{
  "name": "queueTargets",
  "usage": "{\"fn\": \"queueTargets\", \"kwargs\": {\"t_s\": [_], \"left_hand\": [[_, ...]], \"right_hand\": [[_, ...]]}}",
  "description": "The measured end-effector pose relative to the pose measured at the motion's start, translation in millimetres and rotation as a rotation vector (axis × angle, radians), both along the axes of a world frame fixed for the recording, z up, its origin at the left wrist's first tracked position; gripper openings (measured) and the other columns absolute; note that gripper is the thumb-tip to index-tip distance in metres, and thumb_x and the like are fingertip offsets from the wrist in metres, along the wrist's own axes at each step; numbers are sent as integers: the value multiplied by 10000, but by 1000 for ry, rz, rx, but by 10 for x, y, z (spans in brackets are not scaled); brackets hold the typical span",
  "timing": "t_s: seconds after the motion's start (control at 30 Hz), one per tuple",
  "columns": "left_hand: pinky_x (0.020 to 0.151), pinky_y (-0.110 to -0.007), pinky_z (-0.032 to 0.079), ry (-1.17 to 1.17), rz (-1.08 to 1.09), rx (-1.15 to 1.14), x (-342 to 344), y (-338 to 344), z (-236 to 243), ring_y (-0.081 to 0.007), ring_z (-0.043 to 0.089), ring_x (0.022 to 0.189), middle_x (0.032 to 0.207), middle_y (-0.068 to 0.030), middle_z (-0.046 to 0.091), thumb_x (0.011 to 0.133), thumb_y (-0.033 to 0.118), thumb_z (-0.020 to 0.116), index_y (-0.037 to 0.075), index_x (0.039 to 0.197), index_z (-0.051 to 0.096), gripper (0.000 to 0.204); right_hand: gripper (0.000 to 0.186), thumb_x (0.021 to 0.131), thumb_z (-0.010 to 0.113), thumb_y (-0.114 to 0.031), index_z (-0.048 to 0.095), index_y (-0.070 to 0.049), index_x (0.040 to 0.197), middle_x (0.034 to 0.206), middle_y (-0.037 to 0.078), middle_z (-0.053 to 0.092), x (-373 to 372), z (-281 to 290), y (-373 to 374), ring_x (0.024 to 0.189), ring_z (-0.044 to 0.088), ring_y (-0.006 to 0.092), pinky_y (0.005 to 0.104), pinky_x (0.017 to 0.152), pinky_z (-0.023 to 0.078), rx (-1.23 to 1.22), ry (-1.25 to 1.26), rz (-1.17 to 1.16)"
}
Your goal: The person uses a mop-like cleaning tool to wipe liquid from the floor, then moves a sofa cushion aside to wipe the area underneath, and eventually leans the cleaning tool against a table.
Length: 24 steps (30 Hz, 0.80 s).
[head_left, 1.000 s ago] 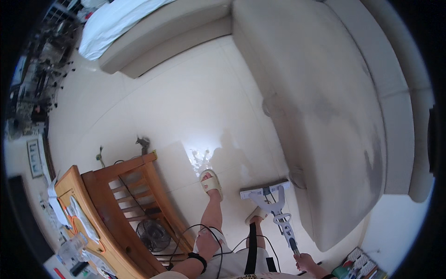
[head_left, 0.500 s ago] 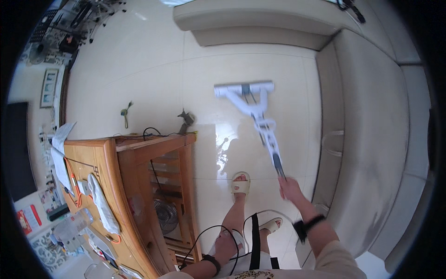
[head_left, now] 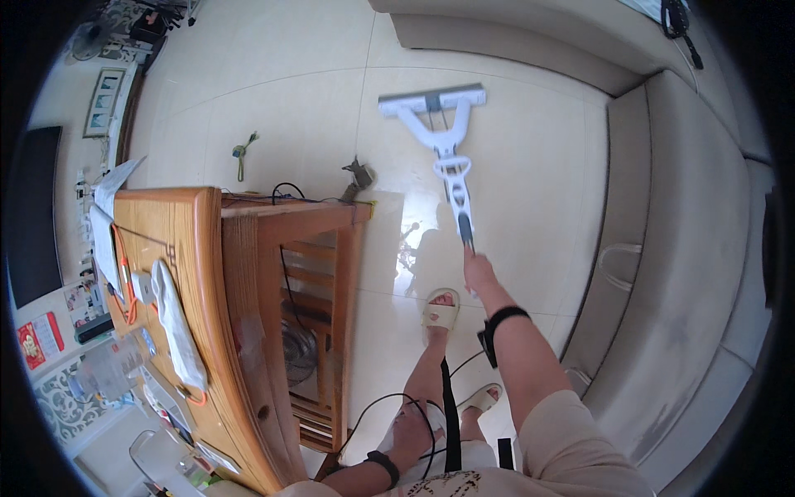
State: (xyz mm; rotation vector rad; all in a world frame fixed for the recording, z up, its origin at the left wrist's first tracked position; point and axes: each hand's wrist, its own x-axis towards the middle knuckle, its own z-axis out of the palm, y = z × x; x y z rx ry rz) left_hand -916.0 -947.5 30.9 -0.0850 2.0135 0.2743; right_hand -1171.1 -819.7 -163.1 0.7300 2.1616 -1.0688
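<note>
My right hand [head_left: 479,273] is closed round the handle of a white and grey squeeze mop [head_left: 452,170]. The mop reaches away from me, its wide head [head_left: 432,101] lying on the glossy floor tiles [head_left: 281,112]. Low in the picture my left hand [head_left: 411,432] rests on my left thigh, seemingly flat and holding nothing, though its fingers are hard to make out. A thin black cable [head_left: 377,404] loops past that hand.
At left stands a wooden table [head_left: 211,273] bearing a white cloth [head_left: 175,327], orange cables and containers; a fan [head_left: 298,352] sits under it. A beige sofa [head_left: 687,273] runs along the right and far side. A small green item [head_left: 242,156] and a grey object [head_left: 358,176] are near the table.
The mop and my right hand have moved forward across the floor and slightly left. The view has shifted, so the table and sofa sit differently. My left hand stays on my thigh.
</note>
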Motion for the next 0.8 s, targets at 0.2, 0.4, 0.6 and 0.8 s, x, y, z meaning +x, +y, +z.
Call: {"fn": "queueTargets", "kwargs": {"t_s": [0.2, 0.4, 0.6, 0.8], "left_hand": [[648, -378, 458, 144, -70, -87, 383, 86, -236, -350, 528, 787, 939, -241, 421, 620, 454, 587, 8, 1191, 278, 788], [686, -428, 436, 127, -152, -128, 1393, 327, -414, -374, 504, 835, 997, -262, 407, 640, 484, 551, -5, 1222, 238, 822], [728, -446, 420, -18, -227, -245, 1806, 374, -31, -400, 461, 919, 1048, -242, 410, 667, 493, 524, -7, 1233, 199, 822], [720, -422, 432, -177, -6, -121, 2404, 160, 78, -357, 488, 917, 1051, -229, 429, 692, 458, 518, -34, 1193, 205, 769]], "right_hand": [[564, 833, 245, -437, 514, 46, 721, 606, 202, 545, 1489, 138, 425, 568, 559, 330, 410, 574, 441, 89, -231, 168], [484, 826, 299, -404, 547, 12, 802, 756, 213, 562, 2666, 702, 699, 750, 549, 344, 422, 683, 425, 117, -274, 290], [431, 808, 345, -406, 562, -35, 849, 859, 146, 576, 2875, 899, 1415, 805, 557, 280, 371, 728, 426, 241, -308, 396], [443, 808, 342, -419, 552, -34, 869, 875, 165, 562, 3807, 791, 1947, 842, 533, 311, 401, 727, 414, 312, -365, 299]]}}
